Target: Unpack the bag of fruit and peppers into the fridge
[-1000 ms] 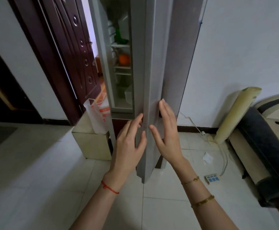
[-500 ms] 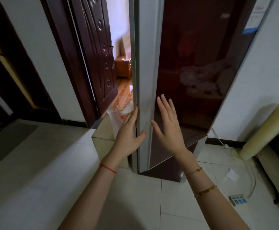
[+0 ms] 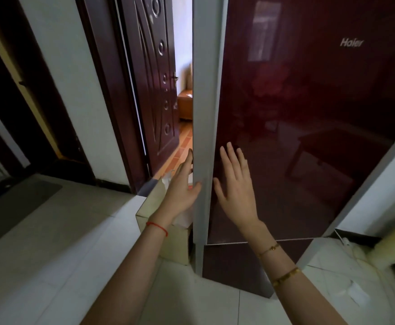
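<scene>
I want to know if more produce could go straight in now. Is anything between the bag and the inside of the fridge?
Yes. The dark red fridge door looks shut or nearly so, covering the inside. The left hand rests on its grey edge, the right hand is flat on its front. The white bag sits on a box left of the fridge.

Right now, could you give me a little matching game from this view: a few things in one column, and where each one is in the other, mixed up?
Things:
1. left hand
2. right hand
3. cardboard box
4. wooden door

Places:
A. flat against the dark red front of the fridge door
B. standing open in the doorway to the left of the fridge
C. at the grey side edge of the fridge door
D. on the floor beside the fridge, behind the left forearm

Pairs: 1-C, 2-A, 3-D, 4-B
</scene>
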`<state>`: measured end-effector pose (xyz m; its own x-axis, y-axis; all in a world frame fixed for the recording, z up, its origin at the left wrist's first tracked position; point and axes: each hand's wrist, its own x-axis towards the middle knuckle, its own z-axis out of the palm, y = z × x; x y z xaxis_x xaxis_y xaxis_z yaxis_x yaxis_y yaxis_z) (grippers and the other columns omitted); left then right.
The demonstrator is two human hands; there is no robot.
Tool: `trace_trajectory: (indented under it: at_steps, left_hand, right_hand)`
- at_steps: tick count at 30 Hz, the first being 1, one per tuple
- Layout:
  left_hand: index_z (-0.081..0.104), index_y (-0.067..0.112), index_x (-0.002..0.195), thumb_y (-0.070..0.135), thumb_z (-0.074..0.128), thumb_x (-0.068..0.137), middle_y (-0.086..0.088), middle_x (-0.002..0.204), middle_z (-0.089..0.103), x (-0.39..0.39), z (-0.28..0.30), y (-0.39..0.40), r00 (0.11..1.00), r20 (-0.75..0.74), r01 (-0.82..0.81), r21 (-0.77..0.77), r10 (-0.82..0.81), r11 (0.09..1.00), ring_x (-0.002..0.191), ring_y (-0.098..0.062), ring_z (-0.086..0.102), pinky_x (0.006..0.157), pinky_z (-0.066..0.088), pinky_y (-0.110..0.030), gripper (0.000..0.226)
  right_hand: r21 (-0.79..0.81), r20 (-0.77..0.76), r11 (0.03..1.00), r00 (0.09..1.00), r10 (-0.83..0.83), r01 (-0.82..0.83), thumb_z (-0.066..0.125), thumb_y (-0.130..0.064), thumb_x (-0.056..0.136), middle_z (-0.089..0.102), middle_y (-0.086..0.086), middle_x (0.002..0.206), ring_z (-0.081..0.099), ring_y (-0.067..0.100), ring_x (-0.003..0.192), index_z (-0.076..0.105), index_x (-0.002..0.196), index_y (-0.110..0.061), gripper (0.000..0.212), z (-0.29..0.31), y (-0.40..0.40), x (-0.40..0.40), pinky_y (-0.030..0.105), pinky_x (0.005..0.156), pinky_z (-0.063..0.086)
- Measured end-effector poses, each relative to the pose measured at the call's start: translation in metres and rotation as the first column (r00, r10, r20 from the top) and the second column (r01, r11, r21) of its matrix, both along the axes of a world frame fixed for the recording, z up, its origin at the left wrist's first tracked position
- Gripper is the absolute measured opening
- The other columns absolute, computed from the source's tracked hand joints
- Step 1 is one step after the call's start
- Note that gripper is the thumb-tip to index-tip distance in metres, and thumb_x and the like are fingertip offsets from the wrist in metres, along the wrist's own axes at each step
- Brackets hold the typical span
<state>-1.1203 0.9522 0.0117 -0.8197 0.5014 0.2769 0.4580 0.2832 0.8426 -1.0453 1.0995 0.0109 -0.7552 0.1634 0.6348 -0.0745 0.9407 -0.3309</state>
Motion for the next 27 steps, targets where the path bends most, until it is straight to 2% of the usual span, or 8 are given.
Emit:
trace_trajectory:
  at_steps: [2,5,6,9,12,16,23,27]
  left_hand:
    - [0.013,0.028,0.158,0.008,0.059,0.094,0.006,0.154,0.041,-0.017,-0.001,0.009,1.0,0.01,0.008,0.011,-0.009,1.0,0.141,-0.007,0.04,0.117,0.037,-0.036,0.081]
    - [0.018,0.023,0.157,0.002,0.058,0.093,0.005,0.155,0.041,-0.042,-0.004,0.021,1.0,0.015,0.01,0.025,-0.011,1.0,0.139,0.0,0.038,0.111,0.031,-0.011,0.078]
    - [0.017,0.021,0.158,0.0,0.058,0.093,0.005,0.156,0.04,-0.051,-0.006,0.025,1.0,0.016,0.005,0.019,-0.005,1.0,0.139,0.0,0.036,0.109,0.03,-0.007,0.079]
    - [0.011,0.022,0.159,0.0,0.057,0.093,0.005,0.162,0.028,-0.075,-0.009,0.037,0.999,0.036,0.011,0.001,-0.011,1.0,0.146,-0.002,0.026,0.119,0.025,-0.019,0.083]
    - [0.004,0.021,0.158,-0.002,0.053,0.095,0.004,0.165,0.016,-0.094,-0.008,0.047,0.996,0.081,0.035,0.007,-0.035,0.999,0.148,-0.003,0.015,0.122,0.017,-0.025,0.083]
    - [0.001,0.024,0.158,0.003,0.053,0.096,0.004,0.167,0.011,-0.123,-0.012,0.058,0.996,0.059,0.061,-0.025,-0.059,0.998,0.152,-0.01,0.012,0.125,0.017,-0.041,0.083]
    - [-0.001,0.024,0.159,0.009,0.056,0.096,0.005,0.167,0.009,-0.165,-0.019,0.063,0.99,-0.04,0.131,-0.089,-0.135,0.987,0.153,-0.011,0.012,0.124,0.02,-0.043,0.086]
    - [-0.001,0.03,0.158,0.011,0.058,0.096,0.008,0.166,0.012,-0.182,-0.027,0.052,0.965,-0.082,0.241,-0.103,-0.249,0.965,0.152,-0.009,0.015,0.123,0.024,-0.044,0.088]
  right_hand:
    - [0.023,0.002,1.0,1.0,-0.01,0.009,0.054,-0.02,0.098,0.007,-0.001,0.166,0.0,0.018,0.154,0.015,0.157,-0.015,0.071,-0.001,0.008,-0.019,0.047,0.124,0.016]
    - [0.04,0.018,0.999,0.999,-0.027,0.026,0.054,-0.02,0.098,0.005,0.0,0.166,-0.001,0.017,0.154,0.013,0.157,-0.015,0.073,-0.003,0.019,-0.047,0.045,0.125,0.011]
    - [0.041,0.02,0.999,0.999,-0.031,0.03,0.054,-0.02,0.098,0.005,0.001,0.166,-0.001,0.017,0.154,0.013,0.157,-0.015,0.073,-0.004,0.022,-0.056,0.045,0.125,0.011]
    - [0.048,0.037,0.998,0.998,-0.047,0.045,0.054,-0.021,0.098,0.005,0.001,0.166,-0.001,0.018,0.154,0.012,0.157,-0.014,0.074,-0.004,0.031,-0.079,0.046,0.125,0.011]
    - [0.073,0.048,0.994,0.995,-0.086,0.083,0.054,-0.022,0.098,0.004,0.002,0.166,-0.001,0.018,0.154,0.011,0.158,-0.013,0.074,-0.004,0.04,-0.1,0.046,0.125,0.011]
    - [0.099,0.069,0.984,0.986,-0.152,0.145,0.055,-0.024,0.097,0.003,0.002,0.166,-0.001,0.018,0.154,0.014,0.157,-0.013,0.074,-0.006,0.047,-0.122,0.047,0.125,0.012]
    - [0.125,0.069,0.958,0.961,-0.268,0.259,0.057,-0.026,0.097,0.005,0.002,0.166,0.001,0.019,0.154,0.015,0.157,-0.014,0.075,-0.007,0.046,-0.147,0.047,0.124,0.015]
    - [0.076,0.055,0.952,0.952,-0.301,0.296,0.059,-0.027,0.096,0.004,0.001,0.166,-0.002,0.019,0.154,0.014,0.157,-0.014,0.077,-0.01,0.036,-0.153,0.044,0.125,0.01]
